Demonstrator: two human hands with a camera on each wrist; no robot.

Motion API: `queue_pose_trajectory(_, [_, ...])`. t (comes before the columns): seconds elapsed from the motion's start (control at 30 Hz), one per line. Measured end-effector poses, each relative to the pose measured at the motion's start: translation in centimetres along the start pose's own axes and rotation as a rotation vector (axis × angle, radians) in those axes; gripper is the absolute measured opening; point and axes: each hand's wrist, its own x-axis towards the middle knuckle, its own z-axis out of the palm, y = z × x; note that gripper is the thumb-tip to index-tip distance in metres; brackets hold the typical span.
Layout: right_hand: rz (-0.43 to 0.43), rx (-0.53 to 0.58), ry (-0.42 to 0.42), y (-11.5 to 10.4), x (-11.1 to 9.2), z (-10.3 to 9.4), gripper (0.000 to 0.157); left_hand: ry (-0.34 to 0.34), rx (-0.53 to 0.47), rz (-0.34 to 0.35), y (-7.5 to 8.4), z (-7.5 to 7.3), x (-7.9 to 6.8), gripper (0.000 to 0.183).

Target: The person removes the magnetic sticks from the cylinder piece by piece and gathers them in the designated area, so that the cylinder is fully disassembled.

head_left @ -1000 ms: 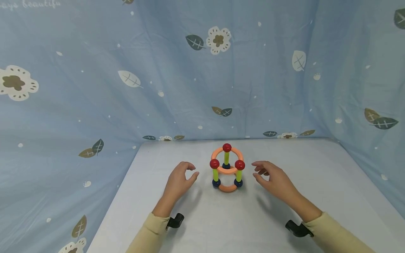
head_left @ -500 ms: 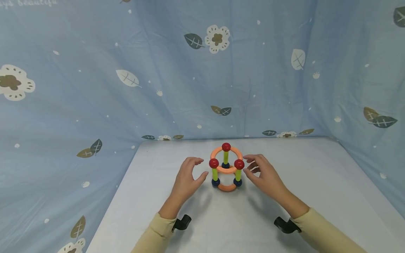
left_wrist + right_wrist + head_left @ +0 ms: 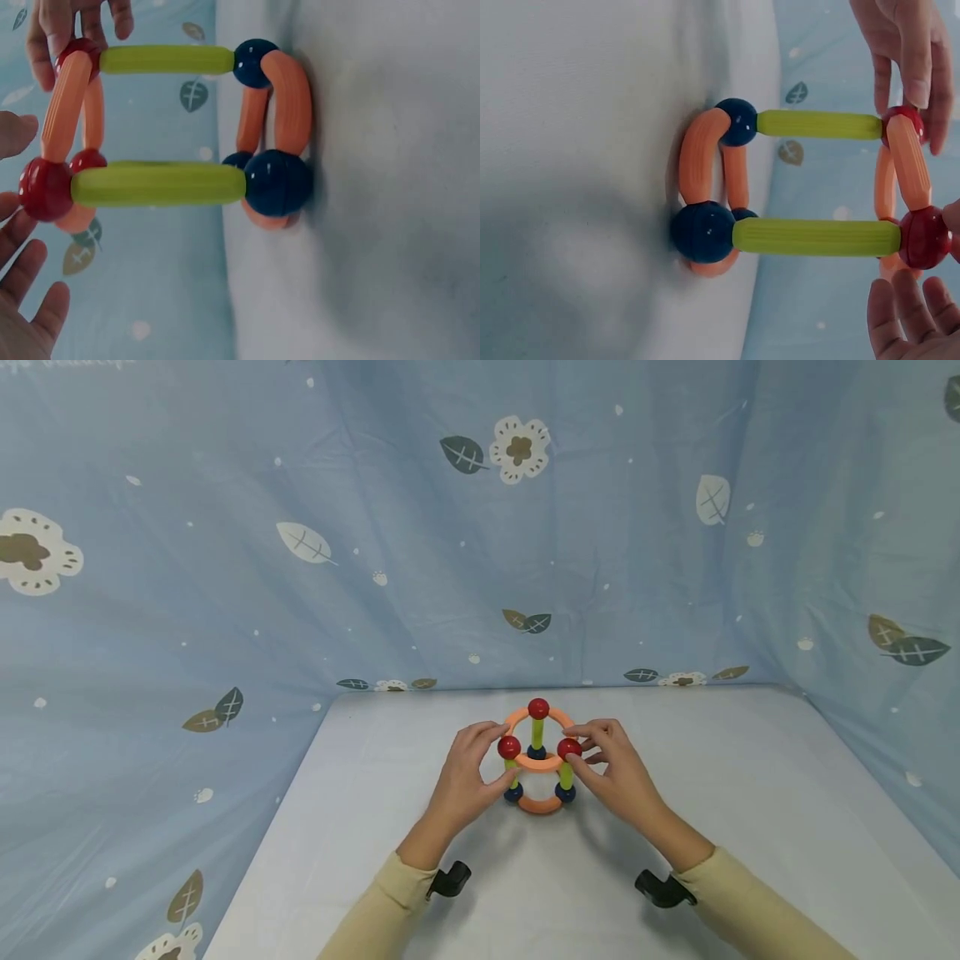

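A toy ball-and-stick frame [image 3: 540, 762] stands upright on the table. Dark blue balls [image 3: 279, 183] and curved orange sticks form its lower ring, green sticks [image 3: 817, 237] rise as posts, and red balls with orange sticks make the upper ring. My left hand [image 3: 467, 777] is around the front-left red ball [image 3: 46, 189]; a fingertip is at the ball while the thumb stays apart from it. At the front-right red ball [image 3: 925, 237], my right hand [image 3: 618, 772] has its thumb and fingers against it in a pinch.
The white table [image 3: 360, 860] reaches back to a blue curtain [image 3: 420, 527] printed with leaves and flowers. Black camera mounts [image 3: 452, 878] sit at both wrists, below the beige sleeves [image 3: 757, 902].
Both hands have moved inward from either side of the frame to its front red balls. The right thumb and fingers have closed on a ball. The frame stands where it was.
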Motion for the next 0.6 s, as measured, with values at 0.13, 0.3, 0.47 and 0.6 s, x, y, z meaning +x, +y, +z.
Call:
queue_pose_trajectory(0.13, [-0.012, 0.001, 0.002, 0.0, 0.0, 0.2, 0.034, -0.018, -0.011, 0.037, 0.2, 0.6, 0.3, 0.067])
queue_pose_trajectory(0.3, [-0.033, 0.012, 0.003, 0.2, 0.0, 0.4, 0.031, -0.052, -0.029, 0.092, 0.4, 1.2, 0.7, 0.061])
queue_pose_trajectory(0.47, [-0.052, 0.017, 0.012, 0.5, 0.0, 0.6, 0.031, -0.048, -0.048, 0.167, 0.6, 1.7, 0.9, 0.054])
queue_pose_trajectory(0.6, [-0.059, 0.017, 0.018, 0.5, 0.0, 0.7, 0.031, -0.037, -0.053, 0.217, 0.5, 2.0, 1.2, 0.047])
